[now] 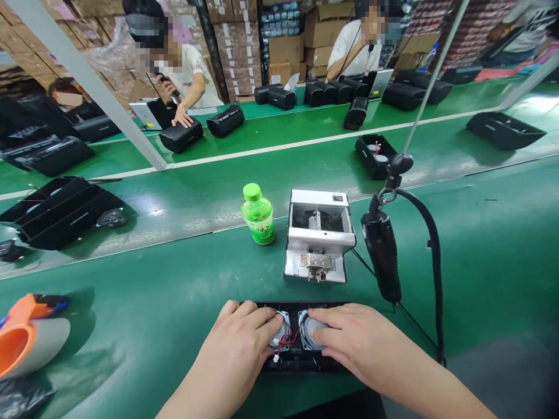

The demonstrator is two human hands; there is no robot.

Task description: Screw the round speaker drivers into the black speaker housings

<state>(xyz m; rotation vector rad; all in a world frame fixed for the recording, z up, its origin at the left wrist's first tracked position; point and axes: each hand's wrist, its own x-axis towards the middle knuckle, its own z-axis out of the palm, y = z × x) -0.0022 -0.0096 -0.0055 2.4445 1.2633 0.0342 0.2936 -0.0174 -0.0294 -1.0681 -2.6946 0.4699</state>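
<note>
A black speaker panel [297,365] lies on the green bench in front of me with its inner side up. Two round speaker drivers sit in it side by side, joined by thin red and black wires [292,338] with a small white plug. My left hand [244,340] curls over the left driver [285,323], thumb and fingers bent around it. On the other side, my right hand [349,334] has its fingers on the back of the right driver [309,330]. The hands cover both ends of the panel.
Beyond the panel stands a white screw feeder [321,235]; a green bottle [258,215] is left of it. A black electric screwdriver [381,253] hangs at right. An orange-and-white tape dispenser [30,337] sits at left. Across the conveyor [209,198], two people handle black speaker boxes.
</note>
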